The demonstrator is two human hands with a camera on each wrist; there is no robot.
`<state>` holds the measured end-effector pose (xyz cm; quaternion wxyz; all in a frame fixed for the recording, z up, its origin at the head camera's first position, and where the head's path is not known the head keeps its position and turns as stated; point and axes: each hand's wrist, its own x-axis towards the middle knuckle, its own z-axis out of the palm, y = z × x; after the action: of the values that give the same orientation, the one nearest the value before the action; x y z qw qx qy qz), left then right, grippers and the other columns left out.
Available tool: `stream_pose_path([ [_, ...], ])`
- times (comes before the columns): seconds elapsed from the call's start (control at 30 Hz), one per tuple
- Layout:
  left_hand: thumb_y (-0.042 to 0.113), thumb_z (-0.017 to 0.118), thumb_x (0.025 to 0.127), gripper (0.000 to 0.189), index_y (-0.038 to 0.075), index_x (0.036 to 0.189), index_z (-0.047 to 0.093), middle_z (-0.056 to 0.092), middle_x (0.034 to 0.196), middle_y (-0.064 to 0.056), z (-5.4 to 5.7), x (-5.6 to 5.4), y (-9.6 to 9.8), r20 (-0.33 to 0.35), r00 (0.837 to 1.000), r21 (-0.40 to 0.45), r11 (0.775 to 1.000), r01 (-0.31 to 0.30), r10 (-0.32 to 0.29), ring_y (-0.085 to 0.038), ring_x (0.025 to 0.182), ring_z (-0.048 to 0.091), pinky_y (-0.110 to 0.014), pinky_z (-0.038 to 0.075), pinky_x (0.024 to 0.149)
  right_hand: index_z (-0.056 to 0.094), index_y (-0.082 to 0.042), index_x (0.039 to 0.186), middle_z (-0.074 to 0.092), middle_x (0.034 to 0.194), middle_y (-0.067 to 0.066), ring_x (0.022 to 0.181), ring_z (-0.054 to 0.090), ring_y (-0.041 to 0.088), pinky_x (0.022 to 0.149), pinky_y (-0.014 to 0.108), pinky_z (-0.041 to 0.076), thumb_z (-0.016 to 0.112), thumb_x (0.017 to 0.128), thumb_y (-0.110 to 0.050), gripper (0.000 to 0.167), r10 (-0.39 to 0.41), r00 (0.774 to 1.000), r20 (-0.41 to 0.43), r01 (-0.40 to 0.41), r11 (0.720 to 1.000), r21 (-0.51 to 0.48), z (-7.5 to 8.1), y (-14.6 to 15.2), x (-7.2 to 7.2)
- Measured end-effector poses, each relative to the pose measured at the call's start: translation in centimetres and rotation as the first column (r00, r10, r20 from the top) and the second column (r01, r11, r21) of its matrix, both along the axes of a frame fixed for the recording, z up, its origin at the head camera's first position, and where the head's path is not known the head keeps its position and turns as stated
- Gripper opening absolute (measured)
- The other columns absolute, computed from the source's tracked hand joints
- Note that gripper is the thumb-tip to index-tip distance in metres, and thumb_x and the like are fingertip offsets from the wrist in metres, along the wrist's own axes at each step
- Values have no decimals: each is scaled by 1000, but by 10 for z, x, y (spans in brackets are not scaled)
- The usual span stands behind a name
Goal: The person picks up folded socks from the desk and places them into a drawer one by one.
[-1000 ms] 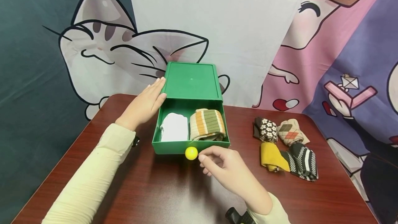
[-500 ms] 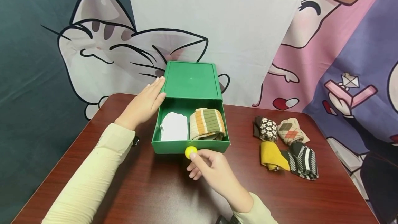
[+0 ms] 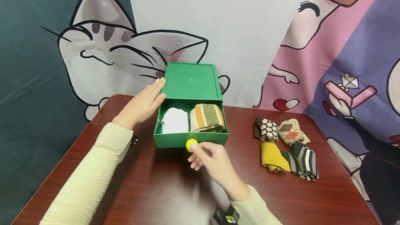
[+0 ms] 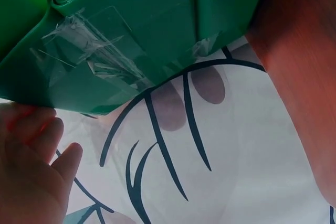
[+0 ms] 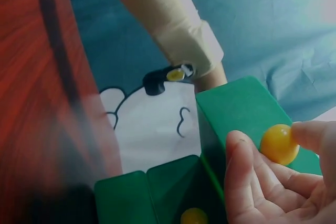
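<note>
A green drawer box stands at the back of the table, its top drawer partly slid out. In the drawer a folded white sock bundle lies beside a striped orange, green and cream sock bundle. My left hand rests with straight fingers along the box's upper left side; the left wrist view shows its fingertips at the green edge. Thumb and fingers of my right hand pinch the round yellow knob on the drawer front.
To the right on the table lie several rolled socks: a brown flowered pair, a beige argyle pair, a mustard one and a black-and-white striped one. A second yellow knob shows in the right wrist view.
My right hand has moved left onto the knob and taken hold of it. The drawer has slid a little way back into the box. My left hand has stayed at the box's side.
</note>
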<state>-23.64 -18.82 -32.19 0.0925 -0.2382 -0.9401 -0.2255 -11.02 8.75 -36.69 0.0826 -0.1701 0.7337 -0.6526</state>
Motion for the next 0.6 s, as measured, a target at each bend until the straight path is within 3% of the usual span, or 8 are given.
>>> stream_pose_path([
  [0.23,42,32,112,64,4,161,21,21,167,-11,0,0,-1,-12,1000,-17,1000,2,-2,-26,155,15,-42,11,127,74,1,94,74,78,14,68,70,25,66,34,62,62,103,-25,30,-64,994,-91,66,998,19,-3,-10,-21],
  [0.6,42,31,112,62,6,162,22,21,168,-9,0,-1,-3,3,1000,6,1000,12,-12,-26,155,15,-44,14,126,71,8,97,72,81,22,69,71,21,67,34,63,60,104,-26,36,-101,993,-54,97,992,-75,-4,-21,-54],
])
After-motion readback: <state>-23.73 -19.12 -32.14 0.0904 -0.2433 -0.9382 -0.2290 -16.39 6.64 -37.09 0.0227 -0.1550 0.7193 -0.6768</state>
